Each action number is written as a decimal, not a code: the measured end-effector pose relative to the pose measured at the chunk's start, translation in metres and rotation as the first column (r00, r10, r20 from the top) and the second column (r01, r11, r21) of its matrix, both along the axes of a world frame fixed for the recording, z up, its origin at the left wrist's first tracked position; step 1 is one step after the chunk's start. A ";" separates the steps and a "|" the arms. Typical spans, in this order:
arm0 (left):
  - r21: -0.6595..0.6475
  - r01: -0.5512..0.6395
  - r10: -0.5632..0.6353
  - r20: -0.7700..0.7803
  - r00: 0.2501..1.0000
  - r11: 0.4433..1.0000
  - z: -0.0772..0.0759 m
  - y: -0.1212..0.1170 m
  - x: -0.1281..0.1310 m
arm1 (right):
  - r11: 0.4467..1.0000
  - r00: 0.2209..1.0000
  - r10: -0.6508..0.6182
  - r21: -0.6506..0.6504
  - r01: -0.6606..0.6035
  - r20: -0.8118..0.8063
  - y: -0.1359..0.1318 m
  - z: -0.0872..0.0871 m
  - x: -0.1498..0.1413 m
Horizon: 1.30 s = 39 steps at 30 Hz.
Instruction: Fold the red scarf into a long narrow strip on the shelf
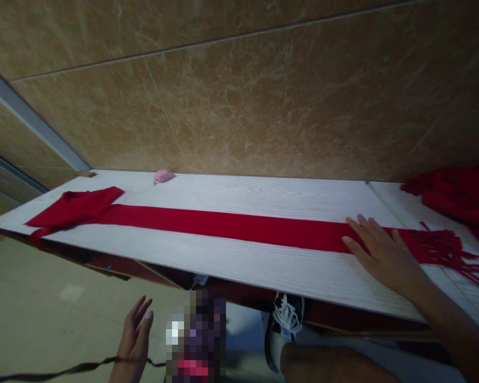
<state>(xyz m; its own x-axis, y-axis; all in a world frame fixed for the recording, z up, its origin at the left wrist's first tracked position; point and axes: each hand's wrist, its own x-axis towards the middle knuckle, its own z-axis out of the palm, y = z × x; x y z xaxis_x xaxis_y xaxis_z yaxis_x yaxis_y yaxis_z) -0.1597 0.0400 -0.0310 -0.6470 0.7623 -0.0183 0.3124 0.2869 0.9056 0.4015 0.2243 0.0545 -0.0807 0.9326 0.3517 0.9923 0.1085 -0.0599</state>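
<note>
A long red scarf [231, 224] is stretched along a white wood-grain tabletop. Its right end has a knotted fringe [443, 246], and its left end is spread in wider folds [75, 206] that hang a little over the front edge. My right hand [377, 247] lies flat on the scarf close to the fringe, fingers apart. My left hand [135, 327] is off the table at the lower left, touching nothing, with its fingers loosely stretched. A dark cord [80, 367] runs across at the left wrist; whether it is fastened there I cannot tell.
More red fringed fabric [463, 191] is heaped at the far right. A small pink object [164, 176] sits against the tan tiled wall [263, 106]. Open shelving shows under the white tabletop [223, 186]. A foot in a laced shoe [286, 319] is below, beside a blurred-out patch.
</note>
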 end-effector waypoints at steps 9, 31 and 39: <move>-0.020 0.010 -0.010 -0.008 1.000 1.000 0.008 0.002 0.008 | 1.000 1.000 -0.012 -0.029 0.012 0.010 -0.001 0.004 -0.003; 0.736 -0.180 0.253 0.013 0.967 0.652 0.196 0.192 0.037 | 0.994 0.996 0.049 0.093 -0.056 0.076 -0.007 -0.006 0.004; 0.758 -0.042 -0.410 0.397 0.821 0.651 0.263 0.268 0.072 | 0.999 0.999 0.046 0.005 -0.046 0.010 -0.004 -0.001 0.003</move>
